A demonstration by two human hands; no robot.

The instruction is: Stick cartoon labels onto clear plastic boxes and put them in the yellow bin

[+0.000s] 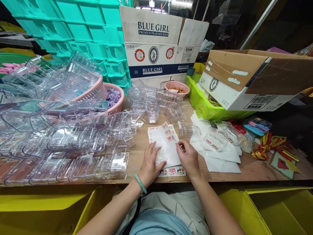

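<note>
A white sticker sheet (164, 143) with small pink and red stickers lies on the wooden table (137, 156) in front of me. My left hand (151, 164), with a green bangle on the wrist, lies flat on the sheet's lower left part, fingers spread. My right hand (188, 158) rests at the sheet's right edge, with fingers curled and pinching at the edge; what they hold is too small to make out. A strip of cartoon stickers (172, 171) peeks out below the sheet.
Several clear plastic boxes (61, 130) are heaped at left and at centre (151, 104). Pink baskets (113, 98), a green basket (207, 111), Blue Girl cartons (156, 42), teal crates (80, 29), white backing sheets (220, 156) and yellow bins (281, 209) surround the spot.
</note>
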